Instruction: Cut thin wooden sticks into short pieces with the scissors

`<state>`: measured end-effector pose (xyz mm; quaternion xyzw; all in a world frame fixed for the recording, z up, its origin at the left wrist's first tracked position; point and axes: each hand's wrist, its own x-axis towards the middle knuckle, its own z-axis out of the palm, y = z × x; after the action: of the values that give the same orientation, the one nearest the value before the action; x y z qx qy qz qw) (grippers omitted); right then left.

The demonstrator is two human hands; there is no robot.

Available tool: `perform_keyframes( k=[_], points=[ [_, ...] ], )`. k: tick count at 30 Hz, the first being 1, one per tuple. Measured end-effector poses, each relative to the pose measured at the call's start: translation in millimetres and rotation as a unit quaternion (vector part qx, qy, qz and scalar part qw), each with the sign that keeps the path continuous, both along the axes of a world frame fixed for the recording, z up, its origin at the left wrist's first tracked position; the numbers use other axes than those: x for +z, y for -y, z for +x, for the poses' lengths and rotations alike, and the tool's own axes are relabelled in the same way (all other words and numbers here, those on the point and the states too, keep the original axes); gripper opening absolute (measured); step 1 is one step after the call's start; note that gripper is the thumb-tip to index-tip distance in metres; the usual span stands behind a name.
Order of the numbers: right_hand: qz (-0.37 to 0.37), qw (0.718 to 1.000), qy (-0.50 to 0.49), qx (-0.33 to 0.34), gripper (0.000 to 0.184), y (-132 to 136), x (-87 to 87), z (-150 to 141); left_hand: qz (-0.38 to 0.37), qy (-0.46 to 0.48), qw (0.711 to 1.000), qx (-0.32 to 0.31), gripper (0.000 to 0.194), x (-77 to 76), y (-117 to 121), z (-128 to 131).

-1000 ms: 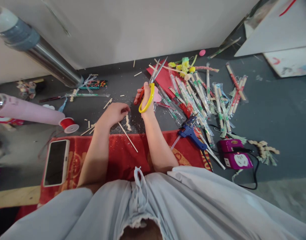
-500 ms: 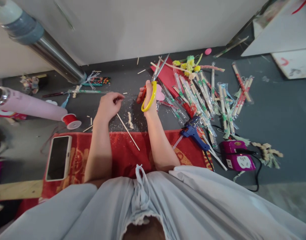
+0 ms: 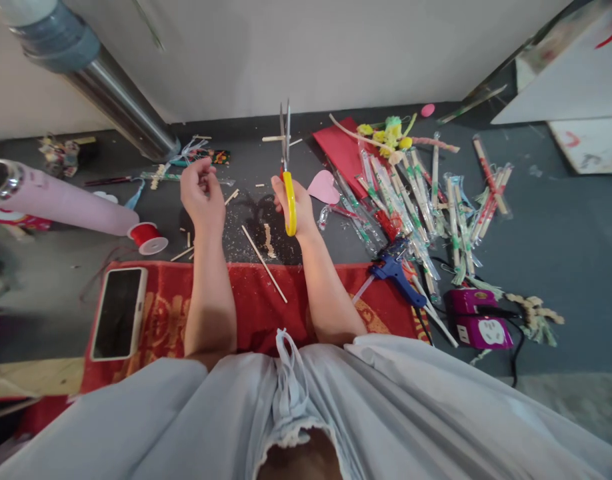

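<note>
My right hand (image 3: 291, 200) grips yellow-handled scissors (image 3: 287, 167), whose blades point straight up and away over the dark floor. My left hand (image 3: 201, 193) is raised to the left of them with fingers curled together; what it pinches, if anything, is too small to see. Below and between the hands a thin wooden stick (image 3: 264, 263) lies slanted across the floor and the red mat (image 3: 256, 300). Sawdust-like crumbs and short stick offcuts are scattered around it. A pink foam heart (image 3: 325, 188) lies just right of my right hand.
A pile of wrapped chopsticks (image 3: 411, 193) and red paper (image 3: 343, 150) lies to the right, with a blue glue gun (image 3: 397, 273) and purple power socket (image 3: 479, 320). On the left are a phone (image 3: 119, 312), red thread spool (image 3: 149, 238), pink roll (image 3: 61, 203) and metal pipe (image 3: 121, 107).
My left hand lifted off the floor and moved up and left. My right hand turned the scissors from tilted right to pointing straight up, uncovering the pink heart.
</note>
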<state>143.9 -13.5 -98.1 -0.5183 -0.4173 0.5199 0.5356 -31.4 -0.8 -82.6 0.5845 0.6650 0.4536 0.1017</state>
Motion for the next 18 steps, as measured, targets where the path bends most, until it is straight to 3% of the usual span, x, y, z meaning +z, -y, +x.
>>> perform_keyframes(
  k=[3, 6, 11, 18],
  points=[
    [0.032, 0.983, 0.171, 0.052, 0.045, 7.1, 10.1, 2.7, 0.043, 0.006, 0.999, 0.013, 0.036, 3.0, 5.8, 3.0],
    [0.043, 0.961, 0.26, 0.086, 0.042, 12.3, 17.6, 3.4, 0.051, -0.039, 0.997, 0.031, 0.037, 10.1, 12.7, 6.4],
    [0.054, 0.939, 0.322, 0.104, 0.042, 14.0, 20.8, -1.0, 0.045, -0.138, 0.989, 0.017, 0.037, 18.6, 18.2, 10.2],
    [0.066, 0.911, 0.387, 0.128, 0.043, 15.0, 22.4, -4.5, 0.13, -0.091, 0.985, -0.06, 0.028, 13.8, 12.2, 13.7]
  ],
)
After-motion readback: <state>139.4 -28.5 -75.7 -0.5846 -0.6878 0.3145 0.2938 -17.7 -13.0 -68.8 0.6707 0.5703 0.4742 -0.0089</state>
